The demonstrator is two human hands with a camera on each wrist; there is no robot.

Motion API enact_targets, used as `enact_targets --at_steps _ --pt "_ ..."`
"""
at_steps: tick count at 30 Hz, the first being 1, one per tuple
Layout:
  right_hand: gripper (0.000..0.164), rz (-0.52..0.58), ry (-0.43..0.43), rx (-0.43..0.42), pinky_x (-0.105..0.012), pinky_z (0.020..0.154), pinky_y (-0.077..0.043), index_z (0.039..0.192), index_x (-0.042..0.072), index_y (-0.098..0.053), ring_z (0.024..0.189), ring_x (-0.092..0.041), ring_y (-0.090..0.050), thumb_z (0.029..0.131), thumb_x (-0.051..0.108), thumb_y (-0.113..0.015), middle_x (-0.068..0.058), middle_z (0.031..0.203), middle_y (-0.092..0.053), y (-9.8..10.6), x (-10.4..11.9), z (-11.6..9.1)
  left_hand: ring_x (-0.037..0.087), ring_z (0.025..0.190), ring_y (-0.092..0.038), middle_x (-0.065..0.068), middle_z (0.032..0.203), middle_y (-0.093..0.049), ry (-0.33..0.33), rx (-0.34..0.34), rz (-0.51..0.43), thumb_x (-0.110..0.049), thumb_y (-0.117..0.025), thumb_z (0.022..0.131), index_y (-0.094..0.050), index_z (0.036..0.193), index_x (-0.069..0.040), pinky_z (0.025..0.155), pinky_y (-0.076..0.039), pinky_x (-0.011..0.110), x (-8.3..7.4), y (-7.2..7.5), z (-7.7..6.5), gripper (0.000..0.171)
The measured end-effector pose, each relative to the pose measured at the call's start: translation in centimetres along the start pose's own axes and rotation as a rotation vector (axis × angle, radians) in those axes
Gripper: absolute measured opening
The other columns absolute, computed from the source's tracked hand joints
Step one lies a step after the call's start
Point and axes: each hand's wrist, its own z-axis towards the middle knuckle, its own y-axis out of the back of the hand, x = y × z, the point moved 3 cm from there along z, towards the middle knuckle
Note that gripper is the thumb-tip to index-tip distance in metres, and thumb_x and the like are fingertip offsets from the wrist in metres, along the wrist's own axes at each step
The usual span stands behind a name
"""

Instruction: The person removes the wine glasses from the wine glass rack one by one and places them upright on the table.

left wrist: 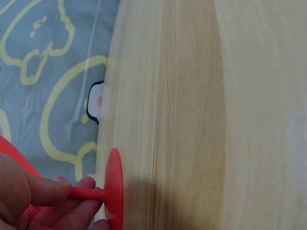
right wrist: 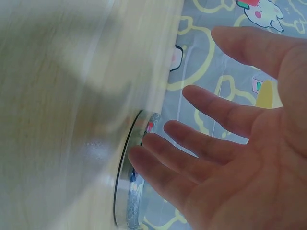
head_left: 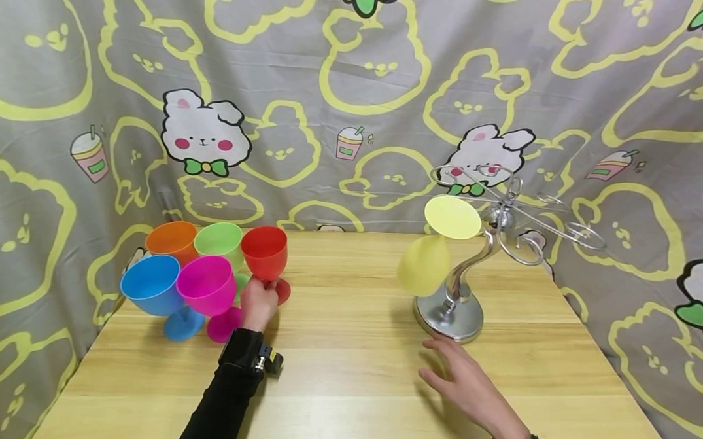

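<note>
My left hand pinches the stem of a red plastic goblet; in the left wrist view its round foot shows beside the fingertips. Whether that foot touches the table I cannot tell. My right hand is spread, with nothing in it, in front of the rack's round base. A chrome rack with a curved stem and several looped wire arms stands at the right. From one of its arms a yellow goblet hangs upside down, foot upward.
Left of the red goblet stand an orange goblet, a light green goblet, a blue goblet and a magenta goblet, close together. Behind the wooden table hangs a grey patterned curtain.
</note>
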Motion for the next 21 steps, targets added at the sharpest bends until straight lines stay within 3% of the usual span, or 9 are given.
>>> enact_targets --at_steps 8,12,16,21 --pt "0.049 0.037 -0.020 0.028 -0.072 0.112 -0.048 0.141 0.003 -0.063 0.146 -0.056 -0.048 0.102 0.029 -0.076 -0.033 0.161 -0.047 -0.2 0.0 -0.2 0.054 0.122 -0.063 0.033 0.117 -0.072 0.021 -0.023 0.005 -0.006 -0.060 0.103 -0.067 0.116 0.010 0.107 -0.051 0.062 -0.1 0.0 -0.1 0.022" --pt "0.048 0.033 -0.011 0.026 -0.073 0.112 -0.047 0.141 0.003 -0.064 0.147 -0.056 -0.048 0.102 0.029 -0.076 -0.034 0.160 -0.047 -0.2 0.1 -0.3 0.050 0.125 -0.062 0.031 0.121 -0.072 0.070 -0.012 -0.035 -0.008 -0.061 0.104 -0.065 0.121 0.008 0.110 -0.049 0.059 -0.1 0.0 -0.4 0.024" --pt "0.049 0.031 -0.009 0.017 -0.073 0.113 -0.047 0.142 0.003 -0.063 0.147 -0.056 -0.047 0.102 0.029 -0.076 -0.033 0.161 -0.047 0.0 0.1 -0.4 0.045 0.138 -0.057 0.029 0.139 -0.067 0.125 0.004 -0.159 -0.007 -0.062 0.104 -0.059 0.136 0.006 0.120 -0.044 0.056 0.3 0.1 -1.2 0.035" --pt "0.050 0.020 0.006 -0.009 -0.073 0.114 -0.046 0.143 0.002 -0.063 0.146 -0.056 -0.048 0.102 0.028 -0.076 -0.033 0.160 -0.049 0.3 0.2 -0.6 0.042 0.159 -0.039 0.027 0.167 -0.044 0.161 0.051 -0.278 -0.011 -0.064 0.106 -0.040 0.162 0.004 0.131 -0.034 0.054 0.4 0.7 -2.7 0.062"
